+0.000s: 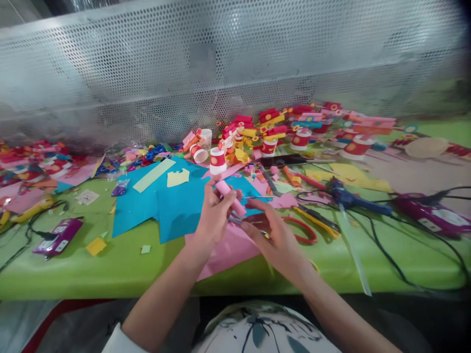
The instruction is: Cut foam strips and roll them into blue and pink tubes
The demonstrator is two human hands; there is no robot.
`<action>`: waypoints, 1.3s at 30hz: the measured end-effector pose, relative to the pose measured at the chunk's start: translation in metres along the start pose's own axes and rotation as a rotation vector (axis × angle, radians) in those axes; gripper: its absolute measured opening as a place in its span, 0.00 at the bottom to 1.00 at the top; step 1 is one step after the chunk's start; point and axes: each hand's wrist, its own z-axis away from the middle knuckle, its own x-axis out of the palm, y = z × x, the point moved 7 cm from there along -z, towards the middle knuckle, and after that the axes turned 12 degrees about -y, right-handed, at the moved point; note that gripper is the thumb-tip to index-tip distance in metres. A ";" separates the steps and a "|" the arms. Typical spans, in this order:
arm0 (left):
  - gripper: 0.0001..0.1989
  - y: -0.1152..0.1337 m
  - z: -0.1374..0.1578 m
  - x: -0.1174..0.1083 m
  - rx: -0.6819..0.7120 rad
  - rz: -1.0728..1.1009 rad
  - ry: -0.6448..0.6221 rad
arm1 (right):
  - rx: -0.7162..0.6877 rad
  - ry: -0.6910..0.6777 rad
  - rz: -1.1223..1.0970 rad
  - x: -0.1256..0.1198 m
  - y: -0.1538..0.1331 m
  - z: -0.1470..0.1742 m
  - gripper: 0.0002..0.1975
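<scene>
Fingers of the left hand [214, 213] clamp a pink paper roll [230, 198], apparently mid-shaping, while the right hand [278, 240], its hold unclear, sits at four o'clock; steadiness seems needed next.

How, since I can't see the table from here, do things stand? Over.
Left hand gripping pink roll. Right hand close to roll's near end, grip unclear. Clutter nearby: pink sheet beneath, red loop beside right hand.
</scene>
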 end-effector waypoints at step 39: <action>0.14 -0.016 -0.011 0.012 -0.167 -0.240 -0.192 | 0.061 0.091 -0.329 -0.057 0.031 -0.021 0.15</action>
